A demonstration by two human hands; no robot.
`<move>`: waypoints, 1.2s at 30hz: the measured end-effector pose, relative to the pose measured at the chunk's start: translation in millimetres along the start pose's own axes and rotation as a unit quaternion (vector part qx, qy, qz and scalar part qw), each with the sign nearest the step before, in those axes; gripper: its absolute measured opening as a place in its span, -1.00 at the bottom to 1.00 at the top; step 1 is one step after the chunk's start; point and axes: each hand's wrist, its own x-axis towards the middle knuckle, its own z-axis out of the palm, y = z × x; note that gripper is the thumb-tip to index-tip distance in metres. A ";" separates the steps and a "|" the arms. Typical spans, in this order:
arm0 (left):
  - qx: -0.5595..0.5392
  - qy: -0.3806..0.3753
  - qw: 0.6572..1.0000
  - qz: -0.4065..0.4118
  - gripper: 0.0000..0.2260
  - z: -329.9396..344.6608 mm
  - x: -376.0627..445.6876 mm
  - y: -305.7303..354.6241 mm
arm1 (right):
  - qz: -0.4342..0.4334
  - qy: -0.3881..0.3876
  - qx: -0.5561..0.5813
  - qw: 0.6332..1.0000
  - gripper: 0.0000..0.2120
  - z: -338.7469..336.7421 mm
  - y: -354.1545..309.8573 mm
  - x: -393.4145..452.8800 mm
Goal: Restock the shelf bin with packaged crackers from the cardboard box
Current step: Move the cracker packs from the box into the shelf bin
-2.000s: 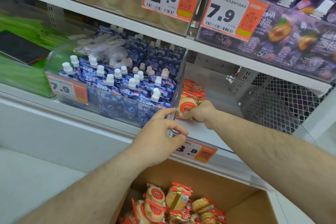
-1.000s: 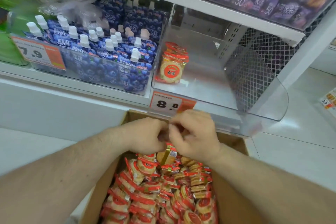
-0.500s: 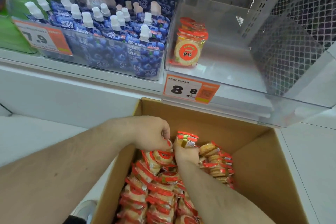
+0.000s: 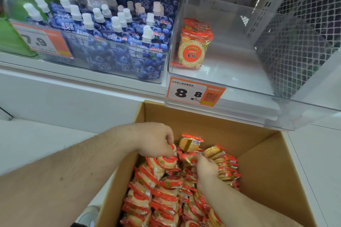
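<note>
Both hands are down in the cardboard box [image 4: 265, 162], the left hand [image 4: 156, 141] pinching a cracker pack [image 4: 167, 161] and the right hand [image 4: 205, 168] curled into packs, with the shelf bin [image 4: 239, 72] straight above and ahead, its few packs [image 4: 193, 46] standing upright at the left wall.

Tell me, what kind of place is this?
It looks like a shop, probably a supermarket. Price tags such as the 8.8 tag hang on the shelf bin, blueberry pouches fill the next bin, and both hands dig in a cardboard box of crackers.
</note>
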 end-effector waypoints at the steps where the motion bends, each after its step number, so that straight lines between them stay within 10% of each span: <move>1: -0.015 -0.005 1.000 -0.013 -0.62 1.0 0.5 -0.5 | 0.016 -0.003 0.023 1.000 -0.65 -4.6 7.1 -5.6; 12: -0.297 0.063 0.949 -0.080 -0.39 15.0 16.6 -8.6 | -0.019 -0.295 0.118 0.948 -0.86 1.2 -32.8 -118.7; 19: -0.302 0.109 0.947 -0.018 -0.42 10.3 21.1 -18.9 | 0.027 -0.062 0.057 0.996 -0.70 15.8 -49.2 -7.9; 36: -0.231 0.110 0.967 0.019 -0.34 1.5 8.8 -25.6 | -0.017 -0.145 -0.035 0.989 -0.73 -41.3 -38.1 -4.4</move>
